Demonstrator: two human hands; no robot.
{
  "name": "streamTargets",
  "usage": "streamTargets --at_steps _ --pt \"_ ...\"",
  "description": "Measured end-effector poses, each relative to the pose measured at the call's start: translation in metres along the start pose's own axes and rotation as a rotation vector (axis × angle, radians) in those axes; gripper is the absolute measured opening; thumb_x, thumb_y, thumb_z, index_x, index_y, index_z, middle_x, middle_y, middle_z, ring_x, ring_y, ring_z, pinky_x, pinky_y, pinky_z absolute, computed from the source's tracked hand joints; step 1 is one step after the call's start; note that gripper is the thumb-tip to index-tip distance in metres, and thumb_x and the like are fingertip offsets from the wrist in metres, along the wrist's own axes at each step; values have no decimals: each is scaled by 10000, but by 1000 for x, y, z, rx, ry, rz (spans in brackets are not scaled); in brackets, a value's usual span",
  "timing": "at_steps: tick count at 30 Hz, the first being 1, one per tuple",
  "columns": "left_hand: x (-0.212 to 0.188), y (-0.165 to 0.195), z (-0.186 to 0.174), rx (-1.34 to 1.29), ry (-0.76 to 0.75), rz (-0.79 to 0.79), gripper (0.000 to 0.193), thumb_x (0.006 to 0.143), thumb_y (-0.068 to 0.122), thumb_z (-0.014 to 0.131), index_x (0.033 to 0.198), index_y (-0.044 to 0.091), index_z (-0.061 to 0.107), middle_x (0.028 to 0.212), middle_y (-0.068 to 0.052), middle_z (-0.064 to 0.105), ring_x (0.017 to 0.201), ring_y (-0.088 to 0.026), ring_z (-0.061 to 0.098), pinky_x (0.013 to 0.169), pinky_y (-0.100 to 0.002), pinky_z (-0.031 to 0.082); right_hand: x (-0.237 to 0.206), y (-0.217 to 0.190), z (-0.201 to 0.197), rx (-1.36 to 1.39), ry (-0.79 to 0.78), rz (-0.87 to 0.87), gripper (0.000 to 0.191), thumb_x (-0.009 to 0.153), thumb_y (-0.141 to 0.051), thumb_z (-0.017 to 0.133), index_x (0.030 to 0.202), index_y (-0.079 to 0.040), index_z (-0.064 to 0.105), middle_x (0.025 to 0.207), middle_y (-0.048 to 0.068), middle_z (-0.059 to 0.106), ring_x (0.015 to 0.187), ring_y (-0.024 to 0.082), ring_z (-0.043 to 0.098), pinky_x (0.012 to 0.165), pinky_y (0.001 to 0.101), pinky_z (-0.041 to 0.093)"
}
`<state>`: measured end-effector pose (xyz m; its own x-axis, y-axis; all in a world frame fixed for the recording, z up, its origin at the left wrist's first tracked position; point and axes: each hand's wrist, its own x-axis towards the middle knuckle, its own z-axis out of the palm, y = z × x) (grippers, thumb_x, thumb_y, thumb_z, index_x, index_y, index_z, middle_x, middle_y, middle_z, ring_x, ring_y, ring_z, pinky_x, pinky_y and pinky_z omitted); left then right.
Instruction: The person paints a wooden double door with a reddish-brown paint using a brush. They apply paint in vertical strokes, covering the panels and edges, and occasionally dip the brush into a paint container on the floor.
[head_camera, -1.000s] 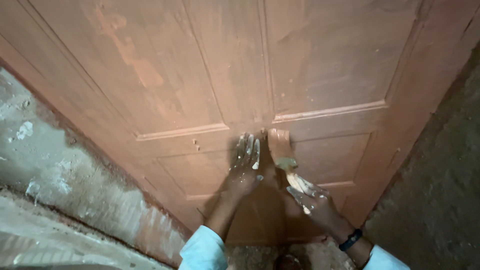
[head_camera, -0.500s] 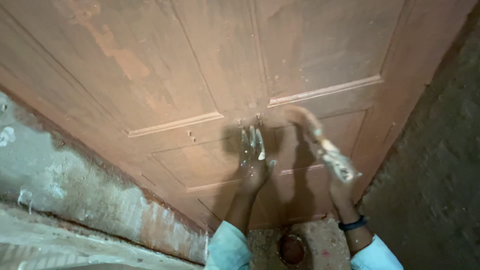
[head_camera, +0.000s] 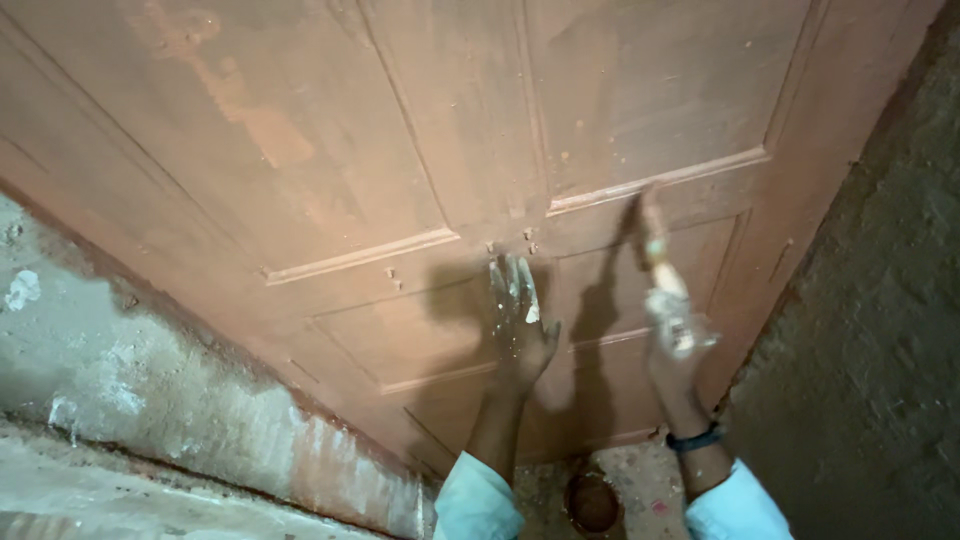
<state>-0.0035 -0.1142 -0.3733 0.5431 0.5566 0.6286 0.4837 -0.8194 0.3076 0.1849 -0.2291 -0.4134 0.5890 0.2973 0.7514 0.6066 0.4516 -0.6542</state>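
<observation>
A reddish-brown panelled wooden door (head_camera: 330, 150) fills most of the head view. My left hand (head_camera: 518, 320), smeared with pale paint, lies flat with fingers spread on the door's middle rail. My right hand (head_camera: 676, 345), also paint-stained and wearing a dark wristband, grips a paintbrush (head_camera: 655, 240) whose tip points up against the door just below a raised moulding. Both light blue sleeves show at the bottom edge.
A rough grey plastered wall (head_camera: 880, 330) stands to the right of the door. A patchy, whitish wall and ledge (head_camera: 120, 400) runs at the lower left. A small round tin (head_camera: 592, 500) sits on the speckled floor between my arms.
My right hand has swung the paintbrush to the right and upright along the door. My left hand stays pressed on the door. The view has shifted slightly.
</observation>
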Motion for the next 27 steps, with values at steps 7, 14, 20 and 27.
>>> streamTargets --at_steps 7,14,20,27 --pt "11 -5 -14 59 44 -8 1092 801 257 770 1619 -35 108 1706 -261 110 1585 -479 61 1282 -548 151 -23 -25 21 121 -228 13 156 960 -4 643 1078 4 745 1087 115 762 1013 181 715 920 320 562" --pt "17 10 -9 64 32 -13 1093 803 252 764 1620 -33 98 1707 -261 105 1586 -476 63 1282 -543 150 34 -15 -31 -44 39 260 156 1019 -81 688 1118 36 719 992 56 727 883 156 644 781 304 524" --pt "22 18 0 61 31 -25 1094 804 247 760 1622 -31 89 1707 -261 102 1586 -473 65 1282 -538 150 52 -32 -34 -152 229 -48 143 1116 -49 672 1198 63 705 1161 109 735 1069 196 680 1006 347 554" --pt "12 4 -14 78 82 -87 1095 806 242 754 1623 -29 78 1708 -261 98 1587 -469 67 1283 -532 149 36 -57 35 52 -196 238 202 893 -5 706 1090 -2 748 959 104 770 733 146 697 609 307 568"
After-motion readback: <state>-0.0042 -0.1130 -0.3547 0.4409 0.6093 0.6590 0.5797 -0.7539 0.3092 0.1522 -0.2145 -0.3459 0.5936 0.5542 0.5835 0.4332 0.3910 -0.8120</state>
